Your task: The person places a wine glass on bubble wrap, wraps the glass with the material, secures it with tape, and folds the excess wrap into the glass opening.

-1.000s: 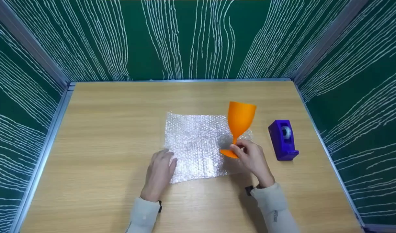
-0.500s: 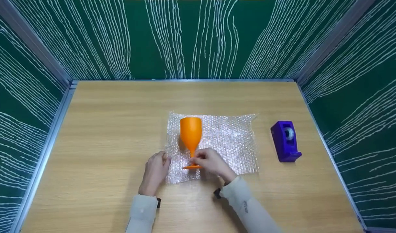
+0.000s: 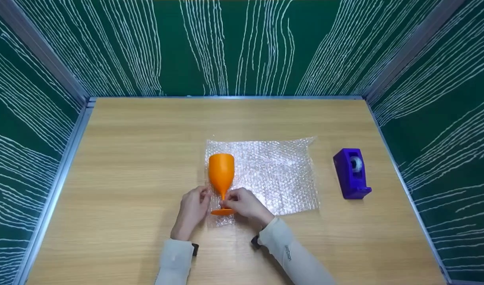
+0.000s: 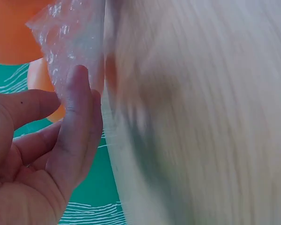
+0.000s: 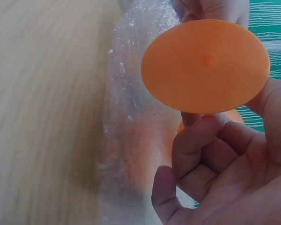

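An orange plastic goblet (image 3: 221,170) lies along the left part of a bubble wrap sheet (image 3: 275,170), bowl toward the back and foot toward the front. My right hand (image 3: 243,202) pinches its stem just above the foot. The right wrist view shows the round underside of the goblet's foot (image 5: 203,65) with curled fingers behind it. My left hand (image 3: 192,209) is at the sheet's left edge, beside the goblet. In the left wrist view, its thumb and fingers pinch the raised edge of the bubble wrap (image 4: 72,44), with orange showing behind.
A purple tape dispenser (image 3: 352,174) with a roll of clear tape stands on the wooden table (image 3: 147,138), right of the sheet. Green panels (image 3: 178,51) with white wavy lines rise at the back and both sides, edged by metal rails.
The right hand has carried the goblet leftward and lowered it from the sheet's right side to its left part. The left hand has stayed at the left edge, its fingers drawing together there.
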`<state>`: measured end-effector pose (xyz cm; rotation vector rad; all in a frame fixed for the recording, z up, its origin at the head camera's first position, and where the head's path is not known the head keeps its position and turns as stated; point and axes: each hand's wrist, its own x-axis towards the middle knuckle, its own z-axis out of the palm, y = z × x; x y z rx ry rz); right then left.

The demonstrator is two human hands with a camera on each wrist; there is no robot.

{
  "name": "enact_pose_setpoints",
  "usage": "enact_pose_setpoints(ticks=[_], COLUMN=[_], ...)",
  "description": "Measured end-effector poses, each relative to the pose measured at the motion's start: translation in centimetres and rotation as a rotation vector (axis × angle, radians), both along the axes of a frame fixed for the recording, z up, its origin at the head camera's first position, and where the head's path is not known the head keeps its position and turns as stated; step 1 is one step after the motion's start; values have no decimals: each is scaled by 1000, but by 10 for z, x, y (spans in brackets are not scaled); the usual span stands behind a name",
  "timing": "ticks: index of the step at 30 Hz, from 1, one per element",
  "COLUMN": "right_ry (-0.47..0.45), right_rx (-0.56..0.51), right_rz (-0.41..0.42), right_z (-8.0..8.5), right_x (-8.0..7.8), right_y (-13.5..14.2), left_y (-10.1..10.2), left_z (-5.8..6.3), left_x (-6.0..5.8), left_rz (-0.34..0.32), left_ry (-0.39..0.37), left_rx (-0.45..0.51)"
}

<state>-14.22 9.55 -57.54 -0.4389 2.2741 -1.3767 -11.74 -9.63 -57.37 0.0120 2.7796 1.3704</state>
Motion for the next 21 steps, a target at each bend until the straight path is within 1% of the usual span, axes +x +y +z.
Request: enact_pose_setpoints(ticks=[4, 6, 8, 10, 12, 14, 16, 19, 21], right_ry=[-25, -29, -18, -3, 39, 89, 153, 244, 298], right_rx=[-32, -31, -17, 8, 54, 99, 130, 148, 147], right_rz=[10, 12, -8, -47, -92, -146, -181, -206, -198], right_z=[-4, -5, -5, -5, -6, -7, -8, -9, -9], right_x=[0, 1, 1, 2, 3, 3, 4, 4, 5], right_y=[-3, -4, -4, -4, -4, -4, -5, -7, -7], left_y=[-1, -2, -2, -3, -3, -4, -5, -4, -2], left_z=[-4, -5, -7, -8, -8, -8, -8, -7, -6], left_x=[-1, -2, -4, -8, -13, -18, -22, -27, -28], left_rz=[-17, -12, 1, 24, 51, 73, 91, 102, 103], left_ry=[8, -3, -20, -59, -98, -116, -123, -123, -129], left_rx=[25, 55, 81, 123, 167, 194, 217, 227, 230])
